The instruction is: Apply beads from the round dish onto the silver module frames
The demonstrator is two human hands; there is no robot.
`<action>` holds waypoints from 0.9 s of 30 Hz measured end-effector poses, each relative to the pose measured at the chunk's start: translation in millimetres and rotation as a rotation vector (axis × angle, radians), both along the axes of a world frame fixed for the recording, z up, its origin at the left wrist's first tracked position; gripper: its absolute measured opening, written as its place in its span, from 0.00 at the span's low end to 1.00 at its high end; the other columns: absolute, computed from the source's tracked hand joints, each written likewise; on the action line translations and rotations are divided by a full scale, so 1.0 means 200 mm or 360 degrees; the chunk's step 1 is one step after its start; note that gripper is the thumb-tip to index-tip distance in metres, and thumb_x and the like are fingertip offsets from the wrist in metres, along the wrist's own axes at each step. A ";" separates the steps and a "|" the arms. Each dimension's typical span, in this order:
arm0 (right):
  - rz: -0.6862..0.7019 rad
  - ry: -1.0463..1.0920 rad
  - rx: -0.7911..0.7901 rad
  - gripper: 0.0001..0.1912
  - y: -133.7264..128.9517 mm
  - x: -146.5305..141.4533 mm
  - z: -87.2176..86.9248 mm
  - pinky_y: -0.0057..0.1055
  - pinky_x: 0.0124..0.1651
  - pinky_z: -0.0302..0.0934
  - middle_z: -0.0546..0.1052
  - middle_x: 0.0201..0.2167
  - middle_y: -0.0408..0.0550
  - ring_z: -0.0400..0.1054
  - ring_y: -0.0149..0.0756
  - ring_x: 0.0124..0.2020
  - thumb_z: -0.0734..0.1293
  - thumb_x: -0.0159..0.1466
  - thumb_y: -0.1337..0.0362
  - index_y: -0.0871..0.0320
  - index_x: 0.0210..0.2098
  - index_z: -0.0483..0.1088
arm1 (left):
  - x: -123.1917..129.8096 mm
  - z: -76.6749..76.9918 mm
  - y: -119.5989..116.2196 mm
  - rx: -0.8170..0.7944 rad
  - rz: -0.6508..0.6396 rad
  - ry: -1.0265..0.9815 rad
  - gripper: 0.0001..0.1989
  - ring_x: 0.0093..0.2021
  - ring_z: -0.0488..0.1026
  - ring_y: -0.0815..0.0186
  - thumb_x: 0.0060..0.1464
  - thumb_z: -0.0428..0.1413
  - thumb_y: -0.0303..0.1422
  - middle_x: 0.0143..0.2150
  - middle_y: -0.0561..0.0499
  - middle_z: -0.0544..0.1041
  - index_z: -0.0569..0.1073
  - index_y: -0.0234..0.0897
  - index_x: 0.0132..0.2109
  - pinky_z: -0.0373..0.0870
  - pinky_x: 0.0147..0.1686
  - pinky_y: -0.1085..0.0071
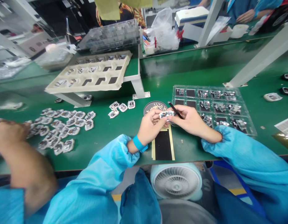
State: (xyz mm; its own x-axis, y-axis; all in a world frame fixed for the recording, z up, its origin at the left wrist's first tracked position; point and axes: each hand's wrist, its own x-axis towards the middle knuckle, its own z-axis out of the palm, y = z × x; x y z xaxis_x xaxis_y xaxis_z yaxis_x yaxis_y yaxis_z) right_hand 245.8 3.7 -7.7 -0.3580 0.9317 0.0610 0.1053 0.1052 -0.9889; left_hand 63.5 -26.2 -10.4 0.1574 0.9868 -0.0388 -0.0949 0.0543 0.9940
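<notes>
My left hand (151,125) grips a small white plastic housing (166,114) with electronic parts inside, fingers behind it and thumb at its front. My right hand (187,119) pinches the housing's right end, and a black pen-like tool (175,109) rests between its thumb and fingers, pointing up and left. Just behind the hands is a round dark dish (155,105) of small beige pieces. Beneath them lies a black mat (163,146) edged with yellow tape. A clear tray (247,119) of small metallic parts stands right beside my right hand.
Several white housings (64,127) are grouped at left, near a co-worker's hand (10,133). A few more housings (122,107) sit nearer the middle. A beige tray (85,76) rests on a raised stand (139,85). A metal post (258,59) rises at right; a fan (176,183) is below the table edge.
</notes>
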 end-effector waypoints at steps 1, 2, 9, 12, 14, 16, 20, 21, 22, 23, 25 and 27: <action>0.0004 -0.0035 0.0021 0.19 0.00 0.00 0.00 0.30 0.46 0.67 0.79 0.39 0.49 0.71 0.33 0.41 0.75 0.56 0.56 0.63 0.41 0.76 | 0.00 0.00 0.00 0.0006 -0.0009 0.0010 0.20 0.31 0.80 0.64 0.53 0.67 0.43 0.34 0.45 0.81 0.71 0.33 0.42 0.78 0.33 0.69; 0.0006 -0.0070 0.0037 0.19 0.00 0.01 0.00 0.30 0.45 0.66 0.79 0.39 0.49 0.71 0.32 0.40 0.75 0.56 0.55 0.63 0.41 0.76 | 0.00 0.00 0.00 0.0010 -0.0020 0.0016 0.20 0.32 0.80 0.64 0.53 0.67 0.43 0.35 0.45 0.81 0.71 0.33 0.42 0.79 0.34 0.68; -0.0001 -0.0092 -0.0013 0.18 -0.01 0.01 0.01 0.27 0.39 0.64 0.77 0.34 0.48 0.70 0.30 0.35 0.75 0.57 0.54 0.64 0.35 0.73 | 0.01 -0.02 -0.01 0.0017 0.0000 -0.0040 0.18 0.33 0.80 0.65 0.54 0.67 0.41 0.35 0.46 0.81 0.71 0.32 0.42 0.80 0.40 0.67; -0.0037 -0.0078 -0.0048 0.19 -0.01 0.00 0.01 0.27 0.37 0.64 0.76 0.32 0.48 0.69 0.30 0.33 0.75 0.56 0.53 0.64 0.35 0.73 | 0.02 -0.02 -0.01 0.0006 0.0045 -0.0065 0.19 0.31 0.79 0.65 0.53 0.67 0.41 0.33 0.46 0.81 0.71 0.32 0.41 0.80 0.36 0.69; 0.0017 -0.0093 -0.0044 0.20 0.00 0.01 0.01 0.27 0.38 0.64 0.77 0.33 0.48 0.69 0.29 0.34 0.75 0.57 0.53 0.64 0.39 0.75 | 0.02 -0.02 -0.01 0.0000 0.0040 -0.0043 0.18 0.31 0.79 0.65 0.53 0.67 0.41 0.32 0.47 0.80 0.71 0.32 0.41 0.80 0.35 0.68; 0.0088 -0.0153 0.0011 0.22 0.02 0.03 0.00 0.27 0.38 0.64 0.78 0.36 0.48 0.69 0.29 0.34 0.75 0.57 0.52 0.63 0.41 0.76 | 0.01 -0.03 0.00 0.0023 0.0027 0.0010 0.17 0.32 0.80 0.64 0.54 0.66 0.40 0.33 0.46 0.81 0.71 0.33 0.41 0.80 0.37 0.68; 0.0057 -0.0212 0.0199 0.21 0.04 0.06 0.01 0.28 0.41 0.65 0.79 0.42 0.49 0.70 0.30 0.38 0.74 0.59 0.51 0.60 0.45 0.77 | -0.01 -0.03 0.00 0.0226 0.0036 0.0282 0.13 0.34 0.79 0.65 0.58 0.63 0.38 0.36 0.46 0.81 0.72 0.34 0.43 0.76 0.38 0.69; 0.0026 -0.0202 0.0255 0.20 0.04 0.06 0.01 0.29 0.43 0.65 0.79 0.42 0.49 0.71 0.31 0.39 0.72 0.61 0.51 0.60 0.45 0.77 | -0.02 -0.03 0.00 0.0322 0.0051 0.0422 0.11 0.32 0.77 0.67 0.59 0.62 0.37 0.35 0.48 0.80 0.73 0.34 0.44 0.74 0.36 0.71; -0.0005 -0.0202 0.0320 0.18 0.04 0.06 0.02 0.29 0.45 0.65 0.78 0.41 0.49 0.71 0.31 0.40 0.70 0.63 0.51 0.59 0.44 0.77 | -0.02 -0.03 0.00 0.0429 0.0069 0.0569 0.10 0.31 0.75 0.68 0.60 0.61 0.36 0.34 0.50 0.80 0.73 0.35 0.44 0.71 0.34 0.73; -0.0030 -0.0223 0.0396 0.16 0.05 0.07 0.03 0.30 0.45 0.65 0.78 0.40 0.48 0.71 0.31 0.40 0.69 0.65 0.52 0.59 0.41 0.77 | -0.03 -0.03 -0.01 0.0536 0.0081 0.0702 0.08 0.29 0.73 0.70 0.60 0.60 0.35 0.34 0.51 0.79 0.74 0.36 0.44 0.69 0.32 0.73; -0.0037 -0.0297 0.0574 0.14 0.05 0.07 0.04 0.30 0.45 0.65 0.78 0.37 0.48 0.71 0.31 0.39 0.69 0.65 0.53 0.59 0.38 0.77 | -0.03 -0.03 -0.01 0.0697 0.0096 0.0869 0.07 0.28 0.70 0.71 0.61 0.59 0.34 0.33 0.52 0.78 0.75 0.37 0.44 0.67 0.31 0.74; 0.0001 -0.0368 0.0725 0.11 0.05 0.08 0.05 0.31 0.45 0.66 0.78 0.38 0.48 0.71 0.32 0.40 0.71 0.63 0.57 0.59 0.38 0.77 | -0.04 -0.03 -0.01 0.0753 0.0111 0.0913 0.06 0.28 0.70 0.71 0.60 0.59 0.33 0.33 0.52 0.78 0.75 0.38 0.44 0.67 0.32 0.74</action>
